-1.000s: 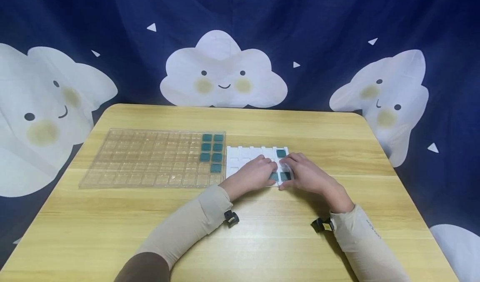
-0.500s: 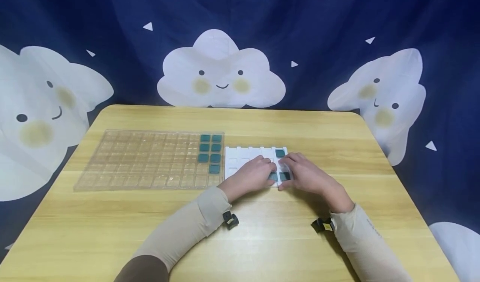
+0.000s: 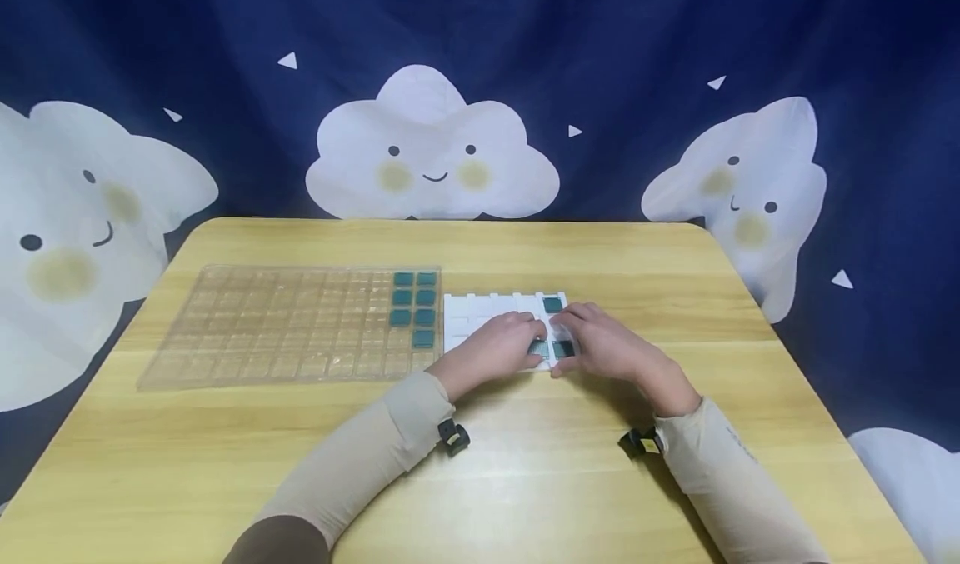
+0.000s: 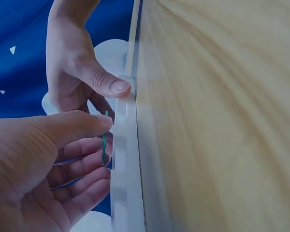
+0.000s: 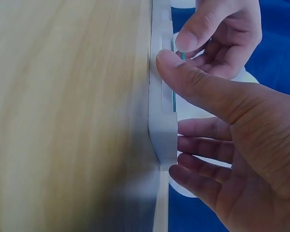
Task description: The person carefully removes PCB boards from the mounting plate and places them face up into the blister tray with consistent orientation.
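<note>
A thin green square plate [image 4: 104,149] is pinched between the thumb and fingers of my left hand [image 3: 491,345], tilted up at the white tray [image 3: 463,310]. In the left wrist view its edge shows as a narrow line. My right hand [image 3: 611,343] grips the right end of the white tray, with its thumb [image 5: 170,60] on the near edge and its fingers curled toward the far side. Other green squares lie in the tray's right column, one at the back corner [image 3: 552,305] and one at the front [image 3: 563,349]. The hands hide part of the tray.
A clear plastic tray [image 3: 300,381] with many compartments lies left of the white tray. Several green squares [image 3: 424,297] sit in its right columns. Both trays rest on a wooden table [image 3: 480,464], with a blue cloud-print curtain [image 3: 615,31] behind.
The head view has shifted slightly, so the scene sits a little further left. Both hands stay in place at the white tray, and the plate in my left hand shows little movement.
</note>
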Motion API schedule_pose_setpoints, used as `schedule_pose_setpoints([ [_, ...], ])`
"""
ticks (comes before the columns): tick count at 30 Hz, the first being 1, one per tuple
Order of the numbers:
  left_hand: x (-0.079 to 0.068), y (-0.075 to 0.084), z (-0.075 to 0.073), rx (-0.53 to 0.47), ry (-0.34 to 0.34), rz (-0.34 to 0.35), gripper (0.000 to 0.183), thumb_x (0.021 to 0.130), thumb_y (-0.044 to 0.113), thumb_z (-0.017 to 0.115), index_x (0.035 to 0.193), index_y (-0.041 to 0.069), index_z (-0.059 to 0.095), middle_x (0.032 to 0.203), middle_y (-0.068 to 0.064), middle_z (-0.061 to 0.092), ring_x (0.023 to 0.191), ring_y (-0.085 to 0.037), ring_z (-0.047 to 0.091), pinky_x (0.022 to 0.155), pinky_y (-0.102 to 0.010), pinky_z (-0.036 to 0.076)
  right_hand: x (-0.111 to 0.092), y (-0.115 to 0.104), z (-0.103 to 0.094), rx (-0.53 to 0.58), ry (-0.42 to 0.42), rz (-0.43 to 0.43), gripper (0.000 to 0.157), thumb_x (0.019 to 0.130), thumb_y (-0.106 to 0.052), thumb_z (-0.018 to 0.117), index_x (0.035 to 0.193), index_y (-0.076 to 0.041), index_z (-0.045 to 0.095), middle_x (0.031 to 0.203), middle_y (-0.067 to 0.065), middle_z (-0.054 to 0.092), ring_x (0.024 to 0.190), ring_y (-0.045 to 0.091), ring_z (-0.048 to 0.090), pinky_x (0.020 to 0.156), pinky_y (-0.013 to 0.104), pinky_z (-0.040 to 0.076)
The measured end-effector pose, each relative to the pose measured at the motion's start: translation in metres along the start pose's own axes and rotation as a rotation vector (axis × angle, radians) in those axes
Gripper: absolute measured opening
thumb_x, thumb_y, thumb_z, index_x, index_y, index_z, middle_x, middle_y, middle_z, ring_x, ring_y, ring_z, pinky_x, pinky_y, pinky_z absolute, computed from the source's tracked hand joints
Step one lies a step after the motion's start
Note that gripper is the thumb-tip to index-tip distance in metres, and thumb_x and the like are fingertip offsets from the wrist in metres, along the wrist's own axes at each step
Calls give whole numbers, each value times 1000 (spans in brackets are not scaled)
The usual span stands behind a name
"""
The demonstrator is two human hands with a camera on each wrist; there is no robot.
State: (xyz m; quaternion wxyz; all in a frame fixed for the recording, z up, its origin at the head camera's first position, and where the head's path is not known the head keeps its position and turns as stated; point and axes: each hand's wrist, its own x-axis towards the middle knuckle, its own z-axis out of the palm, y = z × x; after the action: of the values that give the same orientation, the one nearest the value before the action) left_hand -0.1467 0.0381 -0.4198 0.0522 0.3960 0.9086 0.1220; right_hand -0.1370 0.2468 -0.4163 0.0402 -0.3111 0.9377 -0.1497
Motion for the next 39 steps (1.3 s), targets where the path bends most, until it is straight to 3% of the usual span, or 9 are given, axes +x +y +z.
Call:
schedule_pose_setpoints([
  [6,-5,0,-9,4,11,-25,35,90,29,71,120,11,65,108,-2,63,95,-15,61,88,-29,52,4,-5,-2,-6,-16,23,78,72,-42,86,128,3,58,126,19,56,116,35,51,102,47,43],
  [17,-12,6,-15,-16,44,-19,35,88,27,74,118,10,67,107,-2,64,95,-15,62,87,-28,52,-9,0,-6,-4,-28,33,76,71,-38,87,127,4,58,125,20,56,115,36,51,100,49,44],
  [23,-19,-1,-12,-35,42,-26,34,89,27,73,117,10,67,107,-3,64,96,-16,61,88,-30,52,-11,2,-4,6,-75,65,79,72,-41,86,130,4,56,128,21,55,116,36,50,101,49,43],
  [28,-29,-11,-11,-51,53,-56,34,89,27,73,117,10,67,110,-2,64,99,-16,61,90,-31,52,-8,1,0,3,-63,52,78,72,-41,85,130,4,57,127,22,55,116,36,51,101,49,43],
  [39,-46,-27,-21,-59,32,-113,35,90,27,72,121,10,66,115,-2,64,104,-17,60,92,-31,50,-1,-4,-3,-16,-66,45,84,72,-46,84,132,4,55,128,21,54,115,35,52,101,49,43],
])
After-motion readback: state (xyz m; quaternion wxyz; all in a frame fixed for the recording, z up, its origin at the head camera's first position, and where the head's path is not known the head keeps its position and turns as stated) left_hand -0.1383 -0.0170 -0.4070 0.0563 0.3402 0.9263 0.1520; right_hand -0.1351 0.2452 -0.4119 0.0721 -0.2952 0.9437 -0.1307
